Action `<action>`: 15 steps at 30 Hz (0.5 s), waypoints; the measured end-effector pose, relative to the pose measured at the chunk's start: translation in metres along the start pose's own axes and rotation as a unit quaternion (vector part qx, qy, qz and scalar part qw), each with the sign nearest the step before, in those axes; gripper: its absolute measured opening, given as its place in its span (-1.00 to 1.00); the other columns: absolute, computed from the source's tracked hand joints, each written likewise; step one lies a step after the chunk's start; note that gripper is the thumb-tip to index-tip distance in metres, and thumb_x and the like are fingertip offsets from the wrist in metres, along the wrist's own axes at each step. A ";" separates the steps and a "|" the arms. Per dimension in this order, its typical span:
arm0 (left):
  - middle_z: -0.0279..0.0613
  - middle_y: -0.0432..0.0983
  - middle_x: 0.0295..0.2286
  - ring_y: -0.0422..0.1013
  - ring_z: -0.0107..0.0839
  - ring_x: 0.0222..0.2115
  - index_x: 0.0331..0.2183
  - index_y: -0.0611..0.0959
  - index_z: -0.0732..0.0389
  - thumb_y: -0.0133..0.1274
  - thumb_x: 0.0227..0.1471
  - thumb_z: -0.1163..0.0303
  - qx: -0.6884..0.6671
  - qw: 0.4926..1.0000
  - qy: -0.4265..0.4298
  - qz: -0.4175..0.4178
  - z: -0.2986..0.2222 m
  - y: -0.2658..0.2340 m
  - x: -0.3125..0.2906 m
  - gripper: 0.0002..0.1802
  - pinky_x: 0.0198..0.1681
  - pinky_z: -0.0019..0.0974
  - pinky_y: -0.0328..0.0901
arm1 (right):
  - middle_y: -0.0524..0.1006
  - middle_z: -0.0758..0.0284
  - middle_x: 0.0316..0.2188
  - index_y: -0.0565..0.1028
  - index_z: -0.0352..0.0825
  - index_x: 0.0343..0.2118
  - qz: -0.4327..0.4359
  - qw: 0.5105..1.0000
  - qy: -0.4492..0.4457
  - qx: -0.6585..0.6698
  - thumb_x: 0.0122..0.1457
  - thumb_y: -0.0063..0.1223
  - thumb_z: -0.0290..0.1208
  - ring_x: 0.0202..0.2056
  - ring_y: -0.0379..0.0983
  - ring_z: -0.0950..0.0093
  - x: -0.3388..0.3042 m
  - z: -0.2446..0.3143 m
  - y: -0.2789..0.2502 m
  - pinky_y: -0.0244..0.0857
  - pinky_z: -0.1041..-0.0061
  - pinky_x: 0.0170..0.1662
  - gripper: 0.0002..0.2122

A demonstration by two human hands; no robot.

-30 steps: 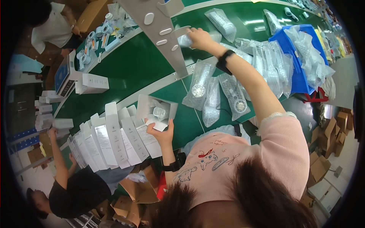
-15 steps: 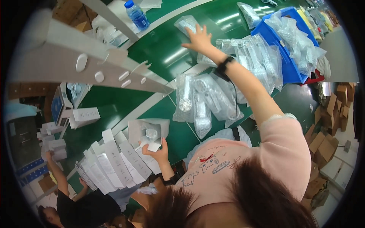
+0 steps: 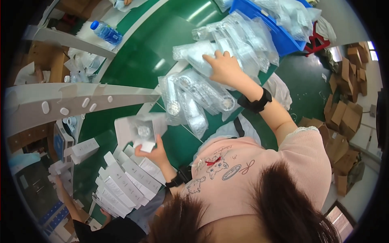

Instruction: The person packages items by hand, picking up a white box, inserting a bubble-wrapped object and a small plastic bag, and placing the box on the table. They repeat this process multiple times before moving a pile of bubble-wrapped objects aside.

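My left hand (image 3: 153,154) grips an open white carton (image 3: 123,129) by its near edge, thumb on one side and fingers on the other. Down inside the carton shows a round end of a bubble-wrapped item (image 3: 143,130). My right hand (image 3: 225,69) lies over a clear bubble-wrapped package (image 3: 196,54), fingers apart and touching its top; the shape within is blurred by the plastic. Just below that hand, more wrapped packages (image 3: 198,87) lie side by side on the green table (image 3: 139,52). Beyond it, another row of wrapped packages (image 3: 247,38) overlaps.
A blue bin (image 3: 283,36) full of wrapped packages stands at the far right. White cartons (image 3: 125,182) are stacked in a leaning row at left, near a co-worker's dark sleeve (image 3: 117,231). A metal frame post (image 3: 129,96) crosses from the left. A blue bottle (image 3: 107,33) stands behind.
My right hand has come back from the far table toward the packages. The package it reached at the far side now appears beside the others under it. My left hand still holds the carton.
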State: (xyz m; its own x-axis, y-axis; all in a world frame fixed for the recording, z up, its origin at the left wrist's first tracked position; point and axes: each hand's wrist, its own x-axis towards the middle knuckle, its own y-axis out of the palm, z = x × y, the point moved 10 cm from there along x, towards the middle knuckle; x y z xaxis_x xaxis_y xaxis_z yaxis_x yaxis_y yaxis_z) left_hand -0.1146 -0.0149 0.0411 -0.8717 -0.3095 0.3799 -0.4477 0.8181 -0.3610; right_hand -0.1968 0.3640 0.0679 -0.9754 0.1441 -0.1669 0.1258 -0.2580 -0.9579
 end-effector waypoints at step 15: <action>0.04 -0.02 -0.06 -0.01 -0.13 0.02 -0.13 0.11 0.26 0.20 -0.28 0.46 -0.027 0.997 0.026 0.062 -0.013 0.020 0.007 -0.29 0.09 -0.14 -0.11 | 0.47 0.29 -0.44 0.41 -0.40 -0.27 -0.170 0.734 0.408 0.516 -0.03 -0.06 -0.44 -0.39 0.43 0.52 -0.131 -0.294 0.112 0.33 0.57 -0.35 -0.76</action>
State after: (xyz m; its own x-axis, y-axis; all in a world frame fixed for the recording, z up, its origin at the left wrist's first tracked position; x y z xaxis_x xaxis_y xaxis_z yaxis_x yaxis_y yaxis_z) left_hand -0.1269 0.0050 0.0474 -0.9076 -0.1790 0.3798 -0.3241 0.8738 -0.3625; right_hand -0.0017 0.5970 -0.0866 -0.4331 0.7835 -0.4456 -0.7144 -0.5999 -0.3603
